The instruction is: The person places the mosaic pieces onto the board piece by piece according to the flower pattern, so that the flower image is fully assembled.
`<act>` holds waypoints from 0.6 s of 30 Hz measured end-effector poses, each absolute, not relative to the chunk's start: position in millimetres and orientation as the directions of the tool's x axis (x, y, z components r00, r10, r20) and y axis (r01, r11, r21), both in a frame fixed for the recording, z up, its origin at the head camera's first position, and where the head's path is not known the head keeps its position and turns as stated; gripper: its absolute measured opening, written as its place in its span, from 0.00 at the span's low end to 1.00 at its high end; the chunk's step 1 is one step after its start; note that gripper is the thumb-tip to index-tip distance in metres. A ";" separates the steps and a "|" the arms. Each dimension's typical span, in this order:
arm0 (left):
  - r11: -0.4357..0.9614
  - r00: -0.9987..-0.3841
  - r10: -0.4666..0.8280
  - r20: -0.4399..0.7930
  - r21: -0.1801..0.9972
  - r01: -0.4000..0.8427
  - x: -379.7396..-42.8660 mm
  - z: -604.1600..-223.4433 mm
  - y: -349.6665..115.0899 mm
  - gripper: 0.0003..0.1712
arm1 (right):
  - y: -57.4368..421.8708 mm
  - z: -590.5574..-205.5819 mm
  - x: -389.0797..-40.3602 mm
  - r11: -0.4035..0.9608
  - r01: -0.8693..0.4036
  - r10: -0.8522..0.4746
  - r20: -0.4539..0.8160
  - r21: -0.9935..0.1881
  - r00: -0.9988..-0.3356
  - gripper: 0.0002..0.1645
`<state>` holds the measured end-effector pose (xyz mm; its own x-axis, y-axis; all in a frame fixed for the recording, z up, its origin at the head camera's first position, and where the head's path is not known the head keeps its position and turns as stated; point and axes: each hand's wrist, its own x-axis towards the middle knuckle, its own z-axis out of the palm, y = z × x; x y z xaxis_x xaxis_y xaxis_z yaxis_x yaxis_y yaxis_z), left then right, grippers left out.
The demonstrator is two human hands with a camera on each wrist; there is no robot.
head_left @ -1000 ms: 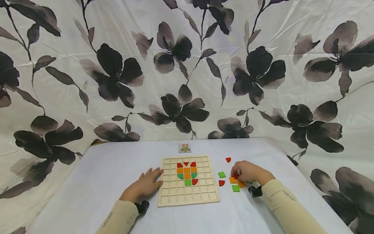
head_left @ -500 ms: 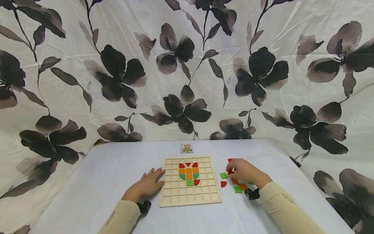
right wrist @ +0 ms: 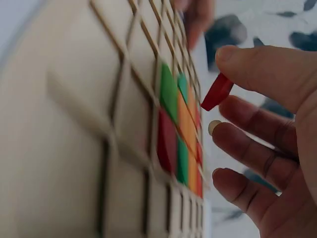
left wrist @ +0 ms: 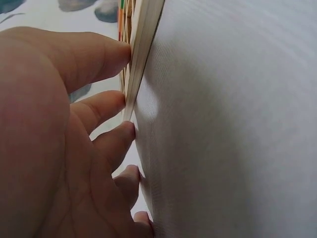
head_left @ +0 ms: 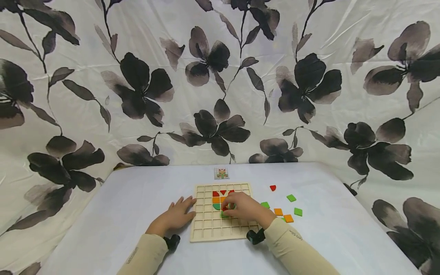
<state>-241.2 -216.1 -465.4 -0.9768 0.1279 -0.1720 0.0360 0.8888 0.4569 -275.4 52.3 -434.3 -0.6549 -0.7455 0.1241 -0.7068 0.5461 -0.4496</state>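
Observation:
A pale wooden grid board (head_left: pixel 206 229) lies on the white table, with red, orange and green tiles forming a figure in its upper middle. My left hand (head_left: pixel 173 217) rests at the board's left side; in the left wrist view, thumb and fingertips touch the wooden edge (left wrist: pixel 141 54), fingers fairly straight. Above the board's middle, my right hand (head_left: pixel 245 208) covers part of the figure. Between its thumb and index finger it pinches a small red tile (right wrist: pixel 218 91), held just off the grid. A dark red tile (right wrist: pixel 167 144) sits in a cell beside a green tile (right wrist: pixel 168 91).
Right of the board lie loose tiles: a red tile (head_left: pixel 273 188), an orange tile (head_left: pixel 288 218), a green tile (head_left: pixel 291 198) and several others. A small pattern card (head_left: pixel 221 173) lies behind the board. A floral cloth (head_left: pixel 209 130) hangs at the back.
My right hand has picked up the red tile from the loose pile and carried it left over the board, uncovering green tiles at the right. The left hand stays at the board's edge.

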 end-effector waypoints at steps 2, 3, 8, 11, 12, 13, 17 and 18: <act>0.889 -0.977 0.132 -0.170 0.457 0.040 -241.6 -465.9 -216.6 0.32 | 39.7 -435.5 -271.2 0.551 -0.695 -0.741 0.111 -0.461 -0.662 0.08; 0.889 -0.976 0.134 -0.169 0.455 0.043 -241.4 -466.2 -217.0 0.32 | 33.9 -436.5 -269.6 0.555 -0.694 -0.740 0.109 -0.458 -0.664 0.08; 0.890 -0.974 0.143 -0.176 0.454 0.048 -240.8 -467.5 -216.6 0.31 | 15.2 -445.9 -266.3 0.616 -0.687 -0.714 0.093 -0.386 -0.693 0.06; 0.889 -0.973 0.145 -0.180 0.456 0.048 -239.8 -467.8 -216.3 0.31 | 10.6 -451.2 -266.1 0.651 -0.679 -0.696 0.089 -0.340 -0.713 0.05; 0.888 -0.972 0.146 -0.182 0.458 0.048 -239.8 -467.7 -216.3 0.31 | 9.8 -451.8 -265.9 0.660 -0.674 -0.690 0.088 -0.331 -0.718 0.05; 0.886 -0.972 0.147 -0.184 0.461 0.047 -239.9 -467.7 -216.6 0.31 | 8.9 -451.9 -265.8 0.667 -0.670 -0.685 0.087 -0.326 -0.724 0.05; 0.881 -0.971 0.152 -0.183 0.470 0.049 -242.4 -466.5 -218.2 0.32 | 5.4 -449.2 -265.2 0.686 -0.658 -0.664 0.102 -0.309 -0.740 0.05; 0.880 -0.971 0.153 -0.182 0.472 0.050 -243.2 -466.3 -218.5 0.32 | 4.2 -449.1 -265.5 0.693 -0.650 -0.655 0.103 -0.311 -0.748 0.06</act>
